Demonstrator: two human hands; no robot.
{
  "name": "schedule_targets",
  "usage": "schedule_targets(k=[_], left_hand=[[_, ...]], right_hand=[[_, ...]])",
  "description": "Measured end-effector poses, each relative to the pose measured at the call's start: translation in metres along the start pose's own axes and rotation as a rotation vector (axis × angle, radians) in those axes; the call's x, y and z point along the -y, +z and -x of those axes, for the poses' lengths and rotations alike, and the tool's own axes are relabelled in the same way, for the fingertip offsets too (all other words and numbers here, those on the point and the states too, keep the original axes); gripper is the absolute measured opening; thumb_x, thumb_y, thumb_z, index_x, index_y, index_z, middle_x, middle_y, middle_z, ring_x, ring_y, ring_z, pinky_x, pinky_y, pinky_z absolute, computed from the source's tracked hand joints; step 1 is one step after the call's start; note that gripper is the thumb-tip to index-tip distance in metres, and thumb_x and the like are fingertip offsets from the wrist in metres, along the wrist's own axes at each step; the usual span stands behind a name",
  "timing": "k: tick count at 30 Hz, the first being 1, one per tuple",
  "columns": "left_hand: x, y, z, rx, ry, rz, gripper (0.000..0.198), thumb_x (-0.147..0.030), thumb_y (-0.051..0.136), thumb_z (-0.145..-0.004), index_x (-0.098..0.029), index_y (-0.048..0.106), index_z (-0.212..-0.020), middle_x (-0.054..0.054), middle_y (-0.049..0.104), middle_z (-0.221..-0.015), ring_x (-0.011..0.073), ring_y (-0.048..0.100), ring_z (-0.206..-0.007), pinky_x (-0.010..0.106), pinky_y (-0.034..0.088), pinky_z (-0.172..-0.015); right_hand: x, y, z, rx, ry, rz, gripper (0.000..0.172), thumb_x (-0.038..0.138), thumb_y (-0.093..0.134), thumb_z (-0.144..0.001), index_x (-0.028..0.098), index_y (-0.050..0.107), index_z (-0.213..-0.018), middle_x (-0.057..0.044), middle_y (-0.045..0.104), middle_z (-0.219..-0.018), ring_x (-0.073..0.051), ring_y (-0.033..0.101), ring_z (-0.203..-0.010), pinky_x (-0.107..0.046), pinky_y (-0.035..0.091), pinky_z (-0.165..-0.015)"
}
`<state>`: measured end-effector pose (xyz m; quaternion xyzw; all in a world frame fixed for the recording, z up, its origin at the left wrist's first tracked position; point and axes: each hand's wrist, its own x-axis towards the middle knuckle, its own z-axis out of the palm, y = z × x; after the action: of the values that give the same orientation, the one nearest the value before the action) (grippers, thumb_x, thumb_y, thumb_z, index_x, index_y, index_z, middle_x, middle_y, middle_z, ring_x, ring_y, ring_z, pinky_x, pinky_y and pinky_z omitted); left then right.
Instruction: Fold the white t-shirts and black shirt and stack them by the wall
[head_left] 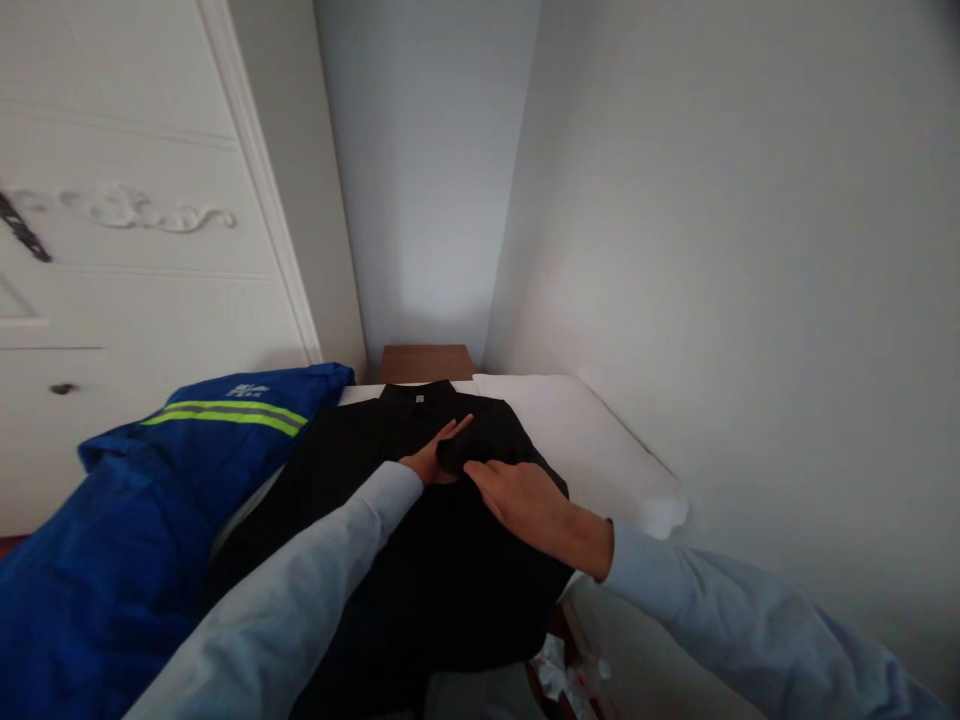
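A black garment (450, 590) with a collar and a small white label lies spread out, collar toward the far side. Over its upper part, my left hand (435, 457) is against a bunched dark piece of the cloth, with fingers stretched out and apart. My right hand (523, 500) pinches the edge of that same dark fold from the right side. The dark cloth hides part of the left palm.
On the left lies a blue jacket (150, 520) with a yellow-green reflective stripe. A white pillow (577, 440) rests at the right against the wall. Beyond are a brown wooden surface (427, 361) and a white cabinet (150, 300). Plastic-like items (559, 670) sit low, near the front.
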<state>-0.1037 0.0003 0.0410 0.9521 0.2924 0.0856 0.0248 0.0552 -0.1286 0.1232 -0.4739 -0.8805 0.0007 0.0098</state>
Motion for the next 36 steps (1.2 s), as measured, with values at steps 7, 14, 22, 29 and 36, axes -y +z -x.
schedule_targets(k=[7, 14, 22, 29, 36], left_hand=[[0.026, -0.043, 0.040, -0.034, -0.338, 0.062, 0.041, -0.009, 0.041, -0.089, -0.008, 0.067, -0.121, 0.019, 0.065, -0.129, 0.0273, 0.058, -0.126, 0.038, 0.040, -0.111], [0.008, -0.035, 0.063, -0.110, -0.371, 0.129, 0.042, -0.012, 0.040, -0.091, -0.009, 0.064, -0.125, 0.016, 0.067, -0.127, 0.0242, 0.061, -0.122, 0.036, 0.042, -0.109], [0.021, -0.010, 0.114, -0.072, -0.332, 0.050, 0.043, -0.031, 0.039, -0.100, -0.013, 0.060, -0.132, 0.016, 0.051, -0.147, 0.0279, 0.035, -0.145, 0.046, 0.030, -0.119], [0.028, 0.002, 0.120, -0.078, -0.403, 0.129, 0.049, -0.039, 0.030, -0.104, -0.017, 0.054, -0.140, 0.013, 0.045, -0.153, 0.0258, 0.029, -0.148, 0.050, 0.021, -0.121], [0.010, -0.016, 0.121, -0.171, -0.299, 0.184, 0.050, -0.045, 0.034, -0.103, -0.016, 0.057, -0.137, 0.014, 0.047, -0.151, 0.0254, 0.028, -0.148, 0.049, 0.023, -0.120]], right_hand=[[0.011, 0.029, -0.016, 0.011, 0.023, -0.194, 0.026, 0.020, 0.044, -0.098, 0.018, 0.058, -0.121, -0.009, 0.071, -0.105, -0.019, 0.068, -0.096, -0.027, 0.047, -0.081], [0.022, 0.037, -0.030, 0.023, 0.038, -0.180, 0.023, 0.025, 0.048, -0.098, 0.020, 0.063, -0.115, -0.008, 0.072, -0.107, -0.022, 0.069, -0.095, -0.029, 0.048, -0.078], [0.037, 0.053, -0.032, 0.037, -0.154, -0.127, 0.023, 0.027, 0.048, -0.098, 0.017, 0.068, -0.105, -0.008, 0.072, -0.102, -0.020, 0.068, -0.093, -0.028, 0.048, -0.077], [0.027, 0.057, -0.030, 0.057, -0.295, -0.289, 0.029, 0.039, 0.054, -0.098, 0.017, 0.069, -0.108, -0.007, 0.072, -0.100, -0.019, 0.067, -0.092, -0.029, 0.049, -0.080], [0.007, 0.054, -0.038, -0.157, -0.253, -0.329, 0.034, 0.028, 0.059, -0.094, 0.013, 0.060, -0.125, -0.013, 0.064, -0.123, -0.023, 0.058, -0.116, -0.039, 0.046, -0.103]])
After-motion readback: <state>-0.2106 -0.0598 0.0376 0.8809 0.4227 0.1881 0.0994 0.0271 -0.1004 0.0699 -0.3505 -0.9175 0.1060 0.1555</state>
